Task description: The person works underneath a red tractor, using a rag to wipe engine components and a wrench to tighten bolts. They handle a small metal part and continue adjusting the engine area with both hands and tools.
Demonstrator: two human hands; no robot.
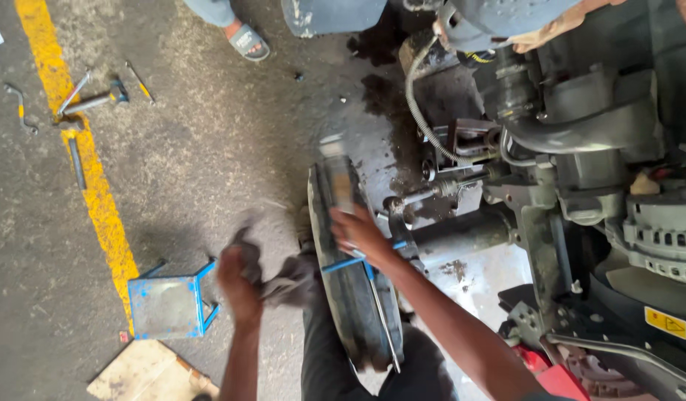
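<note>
Near the centre of the frame the right hand (361, 234) presses flat, fingers spread, on the upper edge of a round dark metal disc (354, 297) standing on edge between the person's knees, beside the engine block (580, 148) at right. The left hand (239, 286), blurred at lower centre, is clenched on a grey rag (287, 282) just beside the disc. Good wiping likely calls for a firm steadying grip, so the disc cannot roll toward the blue stand (168, 304).
</note>
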